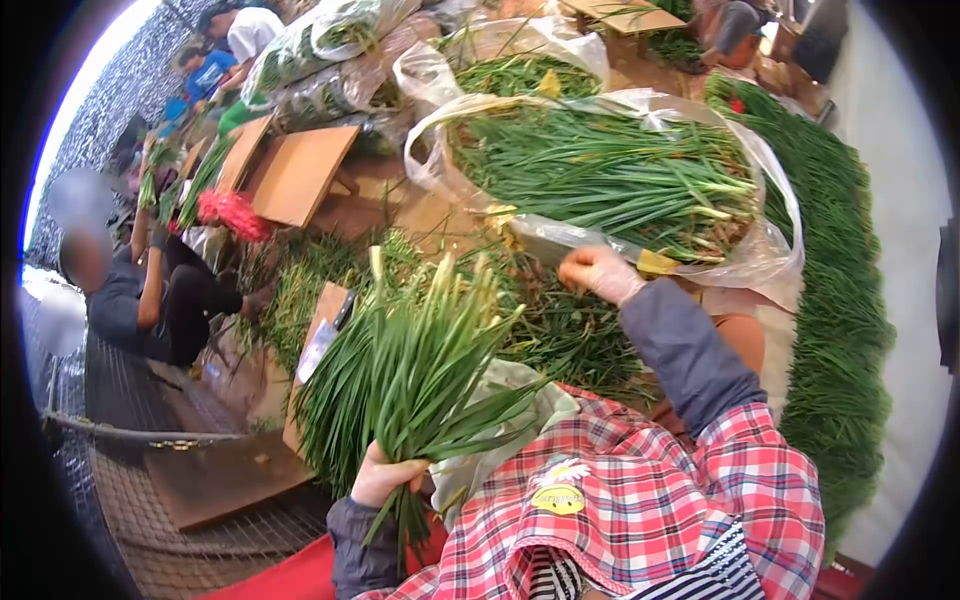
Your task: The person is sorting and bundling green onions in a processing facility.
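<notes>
My left hand (pixel 385 474) is closed round the leafy end of a bunch of garlic chives (pixel 410 360), whose pale stem ends point away from me. Fingers curled, my right hand (pixel 600 272) is at the near edge of a clear plastic bag (pixel 785 190); whether it grips the film I cannot make out. A thin clear glove seems to cover this hand. Inside the bag lies a heap of garlic chives (pixel 600 165) with roots to the right. Left of the bunch, a knife (pixel 345 308) with a dark handle rests on a wooden board (pixel 297 410).
Loose green trimmings (pixel 590 340) cover the ground before me. A long row of chives (pixel 840 330) runs down the right side. More filled bags (pixel 500 45) stand behind. A seated person (pixel 150 290) is at left, near tilted wooden boards (pixel 303 175) and a red bundle (pixel 235 215).
</notes>
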Available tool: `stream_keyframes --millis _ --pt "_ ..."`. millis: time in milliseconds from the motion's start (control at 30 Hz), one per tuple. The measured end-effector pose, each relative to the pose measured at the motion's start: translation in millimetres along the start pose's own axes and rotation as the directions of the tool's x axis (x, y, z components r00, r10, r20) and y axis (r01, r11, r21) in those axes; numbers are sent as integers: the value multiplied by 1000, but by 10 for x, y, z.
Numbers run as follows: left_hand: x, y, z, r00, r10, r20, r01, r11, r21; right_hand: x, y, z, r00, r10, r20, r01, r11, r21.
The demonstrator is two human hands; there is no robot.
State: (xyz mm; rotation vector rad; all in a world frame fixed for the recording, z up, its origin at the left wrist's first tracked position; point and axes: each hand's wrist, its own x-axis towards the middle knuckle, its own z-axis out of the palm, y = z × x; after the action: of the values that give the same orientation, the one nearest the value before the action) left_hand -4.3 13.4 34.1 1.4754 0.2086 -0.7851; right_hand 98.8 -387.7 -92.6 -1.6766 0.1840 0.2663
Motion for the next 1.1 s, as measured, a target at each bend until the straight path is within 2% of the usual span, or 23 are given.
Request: stream_keyframes --millis 33,67,100,167,200,267,367,400,500,533,633,700,733,767,800,833,867,900,933,967,1033,1100 --pt "28 -10 21 999 -20 36 21 999 -30 -36 -188 78 986 -143 -88 156 973 171" --pt "49 -25 52 999 -30 24 31 998 -51 -40 -341 61 990 -139 -23 140 957 255" --pt "77 -33 90 999 -38 17 39 997 -71 -90 -579 68 981 -185 -62 189 979 79" --pt "126 -79 130 999 -43 12 44 995 -91 -83 -774 60 996 -88 27 86 995 55" --pt "145 -101 133 999 -42 10 42 995 -90 -77 -787 119 969 -247 14 248 968 -28" --pt "185 -79 146 999 -50 18 51 998 -32 -67 -813 231 838 -545 35 541 818 -198" --pt "211 -25 182 998 -41 38 41 999 18 -3 -729 362 664 -670 333 726 469 -503" --pt "228 -45 163 999 -34 35 33 999 33 15 -739 407 664 -632 399 717 387 -579" --pt "212 2 126 997 -56 45 52 995 89 -21 -737 550 814 -361 455 546 210 -811" --pt "200 -2 102 995 -86 44 81 992 99 25 -610 547 790 -408 458 583 268 -767" --pt "150 -70 -3 996 -87 25 84 993 77 85 -446 421 872 -441 211 452 563 -692" --pt "105 -38 -63 995 -94 39 91 992 84 175 -259 224 950 -304 78 210 430 -878" --pt "81 -66 -120 995 -98 25 95 992 83 272 -37 156 994 -74 86 101 226 -969" --pt "66 -95 -162 995 -98 12 97 992 82 331 168 128 964 260 59 56 20 -998" --pt "59 -133 -171 998 -65 16 64 998 20 309 248 109 965 248 90 87 23 -996" --pt "71 -131 -175 998 -66 18 65 997 35 279 328 111 964 237 122 120 21 -993" --pt "86 -127 -166 997 -71 19 70 997 45 111 -13 212 994 -6 108 107 237 -966" --pt "83 -108 -162 996 -85 21 84 995 62 83 -105 274 944 -304 130 254 413 -874" --pt "90 -69 -96 993 -115 13 115 993 10 87 -247 407 772 -632 64 485 522 -702" --pt "117 -53 -70 993 -120 21 119 993 26 34 -503 523 696 -709 113 576 457 -678" --pt "177 -26 -35 990 -130 48 127 990 62 16 -765 743 590 -741 321 664 219 -715" --pt "231 -21 -15 987 -137 81 132 989 64 107 -750 862 595 -655 465 682 108 -723"
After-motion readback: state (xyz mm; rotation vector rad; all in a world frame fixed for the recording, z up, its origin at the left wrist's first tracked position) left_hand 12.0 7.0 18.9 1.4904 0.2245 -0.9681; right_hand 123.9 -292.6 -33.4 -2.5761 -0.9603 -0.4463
